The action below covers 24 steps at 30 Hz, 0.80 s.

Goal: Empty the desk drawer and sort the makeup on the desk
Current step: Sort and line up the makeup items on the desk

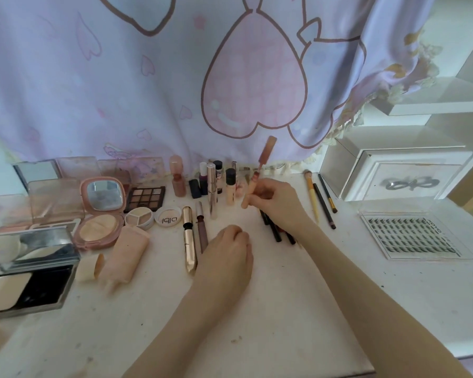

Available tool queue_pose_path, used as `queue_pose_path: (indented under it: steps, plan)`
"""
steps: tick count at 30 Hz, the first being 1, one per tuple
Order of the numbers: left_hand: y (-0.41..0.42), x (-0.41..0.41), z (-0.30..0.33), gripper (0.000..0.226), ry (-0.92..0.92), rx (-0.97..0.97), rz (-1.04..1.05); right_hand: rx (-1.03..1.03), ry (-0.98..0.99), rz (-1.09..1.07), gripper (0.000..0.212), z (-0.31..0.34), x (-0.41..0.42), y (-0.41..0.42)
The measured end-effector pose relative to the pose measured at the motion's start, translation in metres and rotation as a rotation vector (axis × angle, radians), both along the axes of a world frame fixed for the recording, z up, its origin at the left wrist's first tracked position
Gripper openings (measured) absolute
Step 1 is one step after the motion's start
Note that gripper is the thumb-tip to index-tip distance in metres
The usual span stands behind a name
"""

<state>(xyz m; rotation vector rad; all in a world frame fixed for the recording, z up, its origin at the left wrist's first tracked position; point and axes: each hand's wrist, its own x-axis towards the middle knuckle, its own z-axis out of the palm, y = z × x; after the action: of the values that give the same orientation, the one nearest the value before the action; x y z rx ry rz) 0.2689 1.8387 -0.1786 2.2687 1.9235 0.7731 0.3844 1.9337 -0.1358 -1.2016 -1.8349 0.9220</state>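
The right hand (275, 199) grips a slim pink lip-gloss tube (250, 193) above the white tabletop (284, 309), fingers curled round its lower part; the tube tilts, and a wand with a pale handle (268, 148) stands up out of its top end, rising toward the curtain (120, 77); the left hand (227, 257) rests knuckles-up on the tabletop, fingers curled under, and whether it holds anything I cannot tell; just left of it lie a gold tube (189, 238) and a mauve pencil-like stick (201, 230), side by side; dark pencils (275, 231) lie partly under the right wrist; small bottles (216, 181) stand in a cluster at the back; to the left sit a round pink compact (100, 214) with its mirror up, an eyeshadow palette (145, 198) and a black powder case (25, 285); brushes (321, 199) lie to the right, near a clear tray of false lashes (413, 236).
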Motion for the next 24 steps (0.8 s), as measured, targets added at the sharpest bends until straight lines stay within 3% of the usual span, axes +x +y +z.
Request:
queue_pose_path:
  steps: [6, 19, 24]
  plan:
    - [0.003, 0.004, -0.006, 0.044, 0.235, -0.036, 0.068, -0.006, -0.233, 0.08, 0.008, 0.0, -0.02, 0.009]
    - [0.002, 0.002, -0.003, 0.047, 0.258, -0.141, 0.04, 0.04, -0.34, 0.108, 0.008, -0.007, -0.021, 0.004]
    - [0.001, 0.0, -0.003, 0.047, 0.252, -0.12, 0.047, 0.072, -0.298, 0.035, 0.022, -0.009, -0.009, 0.001]
